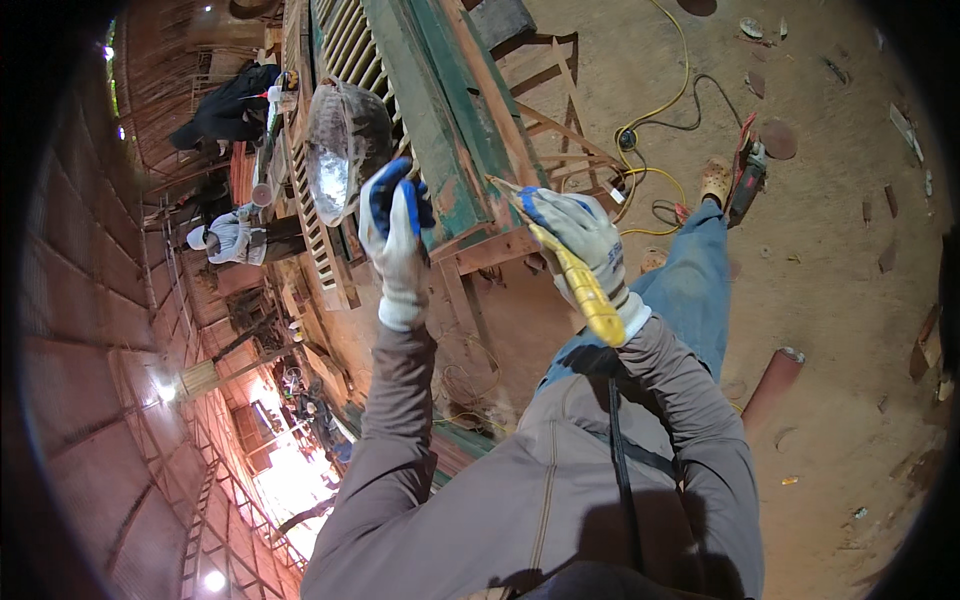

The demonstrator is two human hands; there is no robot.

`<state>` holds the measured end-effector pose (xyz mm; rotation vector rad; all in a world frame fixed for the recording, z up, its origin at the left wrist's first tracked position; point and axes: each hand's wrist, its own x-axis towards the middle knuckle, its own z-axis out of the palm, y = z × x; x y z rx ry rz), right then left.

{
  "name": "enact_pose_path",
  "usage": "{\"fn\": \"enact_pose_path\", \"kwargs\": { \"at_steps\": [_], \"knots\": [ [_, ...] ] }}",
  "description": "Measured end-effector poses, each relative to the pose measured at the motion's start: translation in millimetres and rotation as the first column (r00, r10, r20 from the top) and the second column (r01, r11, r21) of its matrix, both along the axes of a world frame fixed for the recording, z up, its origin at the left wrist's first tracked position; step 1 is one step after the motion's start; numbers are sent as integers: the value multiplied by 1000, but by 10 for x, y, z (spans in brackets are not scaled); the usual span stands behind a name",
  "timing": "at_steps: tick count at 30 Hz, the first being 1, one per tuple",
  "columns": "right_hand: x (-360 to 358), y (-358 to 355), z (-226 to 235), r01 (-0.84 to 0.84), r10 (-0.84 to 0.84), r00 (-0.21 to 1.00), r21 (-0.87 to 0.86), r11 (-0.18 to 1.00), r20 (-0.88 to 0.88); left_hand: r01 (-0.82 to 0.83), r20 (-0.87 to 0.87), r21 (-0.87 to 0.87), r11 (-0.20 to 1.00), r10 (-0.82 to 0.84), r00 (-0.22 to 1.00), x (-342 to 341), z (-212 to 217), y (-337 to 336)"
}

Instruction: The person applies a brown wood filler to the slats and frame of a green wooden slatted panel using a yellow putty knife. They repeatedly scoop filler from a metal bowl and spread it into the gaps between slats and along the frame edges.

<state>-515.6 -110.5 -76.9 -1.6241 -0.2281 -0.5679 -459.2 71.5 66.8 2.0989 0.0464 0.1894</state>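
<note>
My right hand (585, 240), in a white glove with blue coating, is closed around a tool with a long yellow handle (590, 298). Its thin, pointed end sticks out past the fingers over the end of a worn green-painted wooden piece (465, 130); the tool's exact kind is hard to make out. My left hand (398, 225), gloved alike, is raised beside that wood. Its fingers are loosely bent and apart, with nothing visible in them. Just beyond it, a silvery, rounded, shiny object (345, 150) lies on a slatted wooden surface (320, 225).
An angle grinder (748, 185) lies on the dirt floor by my foot, near a yellow cord (660, 172). A reddish cylinder (775, 385) and scattered scraps lie to the right. Two people, one in dark clothing (235, 105) and one in a white cap (235, 240), are at the left.
</note>
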Motion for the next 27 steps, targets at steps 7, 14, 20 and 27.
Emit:
{"fn": "enact_pose_path", "kwargs": {
  "at_steps": [7,14,20,27],
  "knots": [
    [136,219,-144,56,-47,995,-91,994,91,94,15,106,990,-96,995,514,-321,221],
    [149,535,-204,71,-88,971,87,994,221,-44,183,191,981,9,983,522,-465,168],
    [20,444,-297,-81,39,980,213,974,196,-53,189,198,979,14,982,550,-492,167],
    [233,160,-328,-195,183,981,408,892,67,-47,173,180,983,15,985,517,-470,156]
  ]
}}
